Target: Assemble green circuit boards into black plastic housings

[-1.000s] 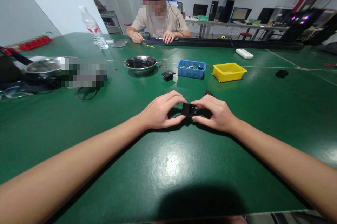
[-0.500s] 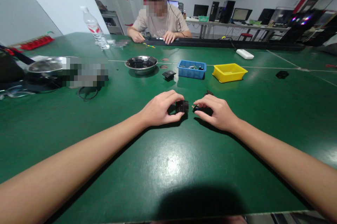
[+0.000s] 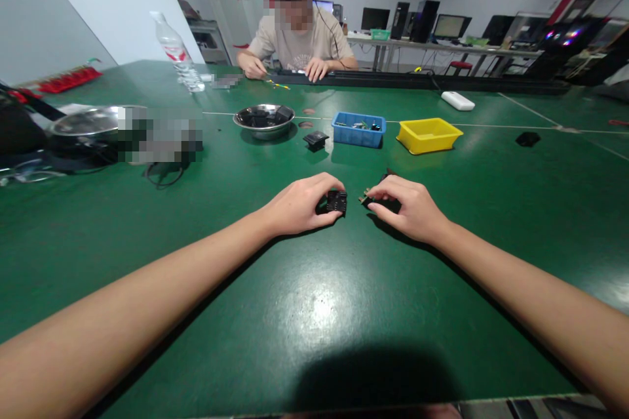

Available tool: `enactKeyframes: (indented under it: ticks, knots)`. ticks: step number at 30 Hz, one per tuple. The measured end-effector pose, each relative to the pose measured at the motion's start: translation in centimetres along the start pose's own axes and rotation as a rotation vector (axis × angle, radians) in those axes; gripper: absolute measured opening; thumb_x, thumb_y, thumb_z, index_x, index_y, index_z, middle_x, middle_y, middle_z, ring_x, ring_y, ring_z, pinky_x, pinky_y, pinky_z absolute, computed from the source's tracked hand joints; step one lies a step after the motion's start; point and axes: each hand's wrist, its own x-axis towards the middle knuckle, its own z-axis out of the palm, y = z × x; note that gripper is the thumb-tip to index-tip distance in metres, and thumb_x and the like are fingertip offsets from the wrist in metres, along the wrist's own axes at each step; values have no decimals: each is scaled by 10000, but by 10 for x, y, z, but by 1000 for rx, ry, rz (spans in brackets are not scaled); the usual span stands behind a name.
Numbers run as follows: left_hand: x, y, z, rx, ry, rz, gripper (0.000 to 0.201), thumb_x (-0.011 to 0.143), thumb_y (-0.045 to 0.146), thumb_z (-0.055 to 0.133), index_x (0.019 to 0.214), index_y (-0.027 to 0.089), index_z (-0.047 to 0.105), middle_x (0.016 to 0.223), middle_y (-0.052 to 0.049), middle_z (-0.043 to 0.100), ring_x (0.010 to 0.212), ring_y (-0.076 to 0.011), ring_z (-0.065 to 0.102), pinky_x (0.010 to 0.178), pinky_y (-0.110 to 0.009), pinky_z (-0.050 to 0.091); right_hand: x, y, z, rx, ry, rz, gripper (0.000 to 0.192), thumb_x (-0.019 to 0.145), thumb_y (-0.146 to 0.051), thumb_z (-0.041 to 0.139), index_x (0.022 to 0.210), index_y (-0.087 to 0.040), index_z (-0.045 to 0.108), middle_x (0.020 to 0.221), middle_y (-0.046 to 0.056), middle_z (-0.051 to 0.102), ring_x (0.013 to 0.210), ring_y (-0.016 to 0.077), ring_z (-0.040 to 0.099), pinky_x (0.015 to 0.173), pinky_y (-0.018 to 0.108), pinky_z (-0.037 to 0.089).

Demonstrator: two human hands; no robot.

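Observation:
My left hand [image 3: 299,206] pinches a small black plastic housing [image 3: 337,201] just above the green table [image 3: 314,301]. My right hand [image 3: 407,206] grips a second small part [image 3: 366,197] between thumb and fingers, a short gap to the right of the housing. The two pieces are apart. Much of the right-hand part is hidden by my fingers.
Beyond my hands stand a steel bowl [image 3: 264,119], a black part [image 3: 315,139], a blue bin [image 3: 358,128] of small pieces and a yellow bin [image 3: 428,134]. A second steel bowl [image 3: 88,122] and cables lie left. Another person [image 3: 295,32] works at the far edge beside a water bottle [image 3: 175,55].
One second ago both hands held one black piece together. They have since drawn apart, the left keeping the housing and the right taking away a smaller part.

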Motion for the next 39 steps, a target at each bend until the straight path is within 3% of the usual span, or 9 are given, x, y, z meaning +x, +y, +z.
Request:
enactKeyframes:
  ticks: [7, 14, 21, 30, 39]
  knots:
    - [-1, 0, 0, 43, -22, -47, 323, 863, 348, 661, 1143, 203, 590, 1021, -51, 732, 916, -217, 707, 820, -325, 540, -1, 2, 2, -15, 39, 113, 139, 870, -197, 677, 1002, -201, 723, 926, 53, 673, 706, 149, 598, 670, 289, 526]
    - [0, 1, -1, 50, -33, -51, 337, 869, 366, 663, 1153, 199, 591, 1032, -64, 736, 918, -226, 704, 821, -335, 532, -1, 6, 4, -19, -59, 156, 278, 836, -171, 684, 1111, -197, 716, 872, 43, 708, 753, 173, 648, 715, 302, 530]
    - [0, 1, -1, 53, -34, -52, 342, 888, 408, 641, 1157, 202, 593, 1026, -63, 736, 917, -222, 702, 819, -329, 525, 0, 8, 2, -5, -72, 202, 261, 851, -160, 672, 1104, -198, 727, 820, 22, 738, 674, 150, 642, 680, 278, 508]
    - [0, 1, -2, 53, -40, -51, 345, 881, 401, 649, 1156, 201, 595, 1021, -63, 736, 906, -225, 702, 811, -331, 525, 0, 7, 2, -11, 33, 204, 159, 875, -177, 672, 1004, -193, 764, 814, 32, 772, 641, 153, 659, 650, 276, 512]
    - [0, 0, -1, 53, -37, -47, 343, 882, 405, 650, 1151, 199, 596, 1009, -62, 735, 901, -224, 702, 809, -329, 524, 1, 7, -1, -48, 49, 167, 150, 910, -168, 631, 923, -182, 780, 858, 63, 771, 721, 177, 683, 705, 300, 524]
